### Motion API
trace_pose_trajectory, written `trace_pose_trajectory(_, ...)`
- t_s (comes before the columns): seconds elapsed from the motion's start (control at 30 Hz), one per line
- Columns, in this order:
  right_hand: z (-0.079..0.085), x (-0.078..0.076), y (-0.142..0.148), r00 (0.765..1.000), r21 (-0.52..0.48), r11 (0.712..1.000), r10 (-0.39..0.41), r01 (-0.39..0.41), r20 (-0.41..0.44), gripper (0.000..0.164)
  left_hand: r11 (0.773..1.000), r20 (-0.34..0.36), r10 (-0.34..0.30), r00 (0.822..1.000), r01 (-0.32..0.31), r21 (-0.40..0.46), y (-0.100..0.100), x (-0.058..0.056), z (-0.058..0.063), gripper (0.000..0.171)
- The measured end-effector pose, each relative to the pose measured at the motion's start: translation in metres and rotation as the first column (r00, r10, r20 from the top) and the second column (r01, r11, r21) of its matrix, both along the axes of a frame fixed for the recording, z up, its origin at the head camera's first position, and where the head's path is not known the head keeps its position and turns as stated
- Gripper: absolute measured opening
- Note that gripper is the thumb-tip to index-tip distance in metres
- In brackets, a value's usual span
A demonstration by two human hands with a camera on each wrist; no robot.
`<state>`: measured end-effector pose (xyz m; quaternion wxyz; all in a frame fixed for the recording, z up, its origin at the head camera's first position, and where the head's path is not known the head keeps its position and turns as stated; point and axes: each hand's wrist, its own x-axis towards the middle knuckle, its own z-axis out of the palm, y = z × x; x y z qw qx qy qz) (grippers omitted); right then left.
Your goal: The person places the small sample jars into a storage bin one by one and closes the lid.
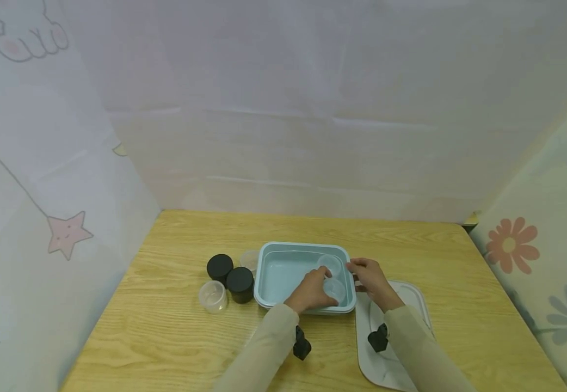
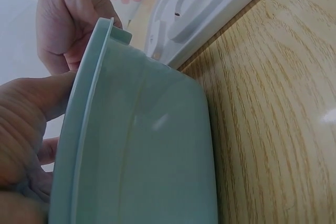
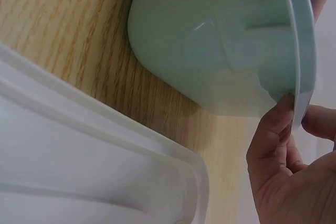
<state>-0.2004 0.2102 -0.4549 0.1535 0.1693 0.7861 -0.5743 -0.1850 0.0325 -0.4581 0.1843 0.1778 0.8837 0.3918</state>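
Two cups [image 1: 330, 265] in tub [image 1: 283, 272]; my left hand [image 1: 309, 291] grips one, right hand [image 1: 370, 280] pinches three-o'clock rim [image 3: 304, 45]; nine-o'clock cups [image 1: 213, 296], jars [image 1: 240, 284] outside.

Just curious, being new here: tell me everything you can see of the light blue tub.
The light blue tub is an open-topped, round-cornered rectangle with smooth, glossy walls that look like plastic and a lipped rim. It sits upright on the wood-grain table, long sides running left to right. Two clear round containers are inside, at its right end. There the right hand pinches the rim, while the left hand reaches in over the near wall.
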Motion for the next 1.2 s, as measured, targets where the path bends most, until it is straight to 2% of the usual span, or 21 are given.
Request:
trace_pose_trajectory(0.1, -0.001, 0.0, -0.001, 1.0, -0.001, 1.0, 0.0, 0.0, 0.001, 0.04, 1.0, -0.007, 0.002, 1.0, -0.002, -0.006, -0.001, -0.001, -0.002, 0.058)
trace_pose_trajectory(0.33, 0.0, 0.0, -0.002, 1.0, -0.003, 1.0, 0.007, -0.007, -0.004, 0.04, 1.0, 0.014, 0.001, 1.0, -0.001, -0.01, -0.006, 0.004, 0.012, 0.057)
trace_pose_trajectory(0.53, 0.002, -0.001, -0.002, 1.0, 0.005, 1.0, 0.01, -0.01, 0.021, 0.043, 1.0, 0.002, 0.022, 1.0, -0.022, -0.003, -0.011, 0.003, 0.018, 0.055)
trace_pose_trajectory(0.9, -0.001, -0.002, 0.001, 1.0, 0.003, 1.0, 0.018, -0.018, -0.004, 0.042, 0.991, -0.041, 0.051, 0.998, -0.046, 0.127, -0.026, 0.004, 0.03, 0.054)
trace_pose_trajectory(1.2, -0.002, -0.002, 0.001, 1.0, 0.025, 1.0, 0.012, -0.012, 0.002, 0.044, 0.982, -0.082, 0.093, 0.992, -0.078, 0.173, -0.044, 0.004, 0.04, 0.054)
